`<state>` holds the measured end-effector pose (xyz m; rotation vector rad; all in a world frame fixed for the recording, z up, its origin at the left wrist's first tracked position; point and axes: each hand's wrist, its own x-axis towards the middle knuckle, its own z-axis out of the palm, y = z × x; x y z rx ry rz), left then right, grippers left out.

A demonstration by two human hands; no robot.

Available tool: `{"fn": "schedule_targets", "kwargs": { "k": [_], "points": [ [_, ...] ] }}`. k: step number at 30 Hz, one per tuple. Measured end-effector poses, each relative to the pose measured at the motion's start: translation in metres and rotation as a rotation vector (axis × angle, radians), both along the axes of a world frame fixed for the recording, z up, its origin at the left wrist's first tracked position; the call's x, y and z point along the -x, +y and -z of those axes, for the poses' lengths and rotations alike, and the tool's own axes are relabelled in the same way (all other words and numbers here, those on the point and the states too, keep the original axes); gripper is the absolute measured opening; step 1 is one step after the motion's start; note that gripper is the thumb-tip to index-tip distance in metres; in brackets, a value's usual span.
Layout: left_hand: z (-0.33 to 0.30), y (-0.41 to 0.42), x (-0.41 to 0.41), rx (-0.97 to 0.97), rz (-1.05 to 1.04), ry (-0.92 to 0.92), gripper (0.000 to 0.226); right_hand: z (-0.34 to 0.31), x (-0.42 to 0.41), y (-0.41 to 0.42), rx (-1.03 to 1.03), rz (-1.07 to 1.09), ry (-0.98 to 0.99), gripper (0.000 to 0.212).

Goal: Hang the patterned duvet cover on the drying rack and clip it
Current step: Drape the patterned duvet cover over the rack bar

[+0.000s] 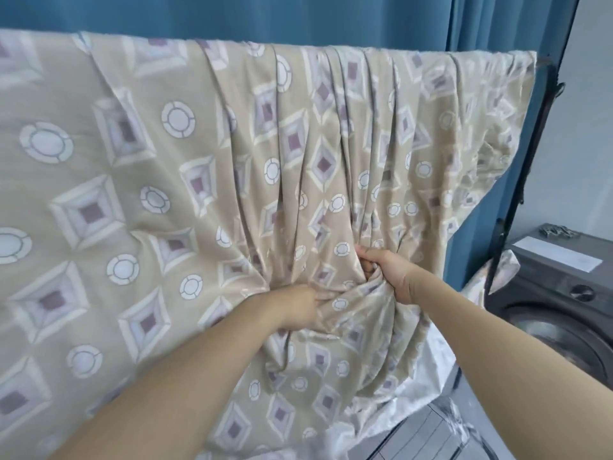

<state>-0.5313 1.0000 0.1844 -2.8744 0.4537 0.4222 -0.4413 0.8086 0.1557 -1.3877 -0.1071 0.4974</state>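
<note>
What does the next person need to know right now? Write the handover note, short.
Left hand: shut on a gathered bunch of the duvet cover.
Right hand: shut on the same bunch, just above and to the right of the left.
Duvet cover: already draped over the top bar of the drying rack, spread fairly flat on the left, pleated and bunched toward the right end.
Done: cover is over the rack.
Left: spread out the bunched right side, then clip it. No clips are visible on the cover yet.
</note>
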Motion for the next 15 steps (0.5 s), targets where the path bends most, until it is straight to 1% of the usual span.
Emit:
{"fn": "schedule_targets", "kwargs": {
  "k": [1, 3, 4, 5, 7, 8, 10, 11, 12, 13, 14, 15],
  "points": [
    [-0.002, -0.004, 0.006, -0.006, -0.067, 0.030, 0.028, 0.000, 0.000, 0.001, -0.014, 0.061, -0.052, 0.048],
    [-0.002, -0.011, 0.005, 0.010, -0.069, -0.026, 0.027, 0.003, -0.002, 0.001, -0.016, 0.212, -0.213, 0.037],
    [-0.008, -0.018, 0.009, 0.003, -0.055, -0.087, 0.026, 0.005, -0.003, -0.001, -0.001, 0.286, -0.295, 0.037],
    [-0.021, -0.026, 0.018, 0.037, -0.010, -0.161, 0.022, 0.008, -0.003, -0.003, 0.016, 0.342, -0.360, 0.039],
    [-0.057, -0.044, 0.031, 0.100, 0.162, -0.442, 0.017, 0.012, 0.002, -0.003, 0.051, 0.367, -0.426, 0.039],
    [-0.076, -0.051, 0.035, 0.151, 0.296, -0.610, 0.019, 0.010, 0.004, 0.000, 0.031, 0.349, -0.409, 0.034],
    [-0.112, -0.068, 0.037, 0.209, 0.542, -0.985, 0.024, -0.002, 0.007, 0.001, -0.045, 0.245, -0.251, 0.026],
    [-0.127, -0.075, 0.032, 0.213, 0.576, -1.157, 0.028, -0.010, 0.008, -0.001, -0.072, 0.153, -0.173, 0.024],
    [-0.142, -0.082, 0.024, 0.199, 0.516, -1.293, 0.032, -0.018, 0.007, -0.005, -0.061, 0.040, -0.121, 0.024],
    [-0.157, -0.086, 0.014, 0.171, 0.398, -1.342, 0.036, -0.025, 0.004, -0.012, 0.020, -0.073, -0.107, 0.025],
    [-0.172, -0.090, 0.005, 0.134, 0.266, -1.353, 0.039, -0.035, 0.001, -0.019, 0.124, -0.182, -0.113, 0.025],
    [-0.185, -0.094, -0.003, 0.087, 0.142, -1.303, 0.043, -0.044, -0.001, -0.028, 0.219, -0.277, -0.116, 0.026]
  ]
}}
